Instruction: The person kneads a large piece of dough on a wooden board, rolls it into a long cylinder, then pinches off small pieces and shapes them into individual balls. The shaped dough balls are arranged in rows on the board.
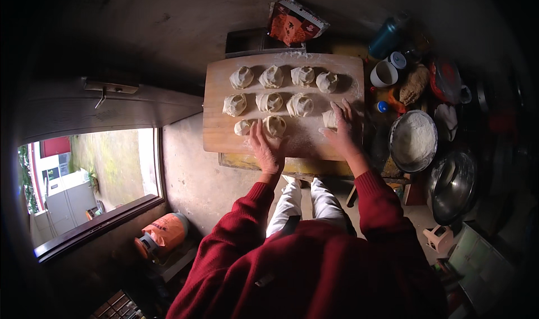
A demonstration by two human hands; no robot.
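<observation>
On a floured wooden board (311, 136) sit several pale, pleated dough balls in rows, among them one dough ball (241, 77) at the far left corner. My left hand (267, 148) cups the near side of a gathered dough ball (276, 126), fingers along its left and thumb at its right. A smaller dough lump (242, 127) lies just left of those fingers. Toward the board's right edge, my right hand (346, 131) curls around a dough piece (329, 118), thumb on the near side and fingers beyond. Part of that piece is hidden by the hand.
Right of the board stand a metal bowl of flour (414, 136), a darker metal basin (454, 188), a white cup (384, 74) and a teal bottle (385, 37). A red food packet (294, 22) leans behind the board. An open window (113, 171) is at left.
</observation>
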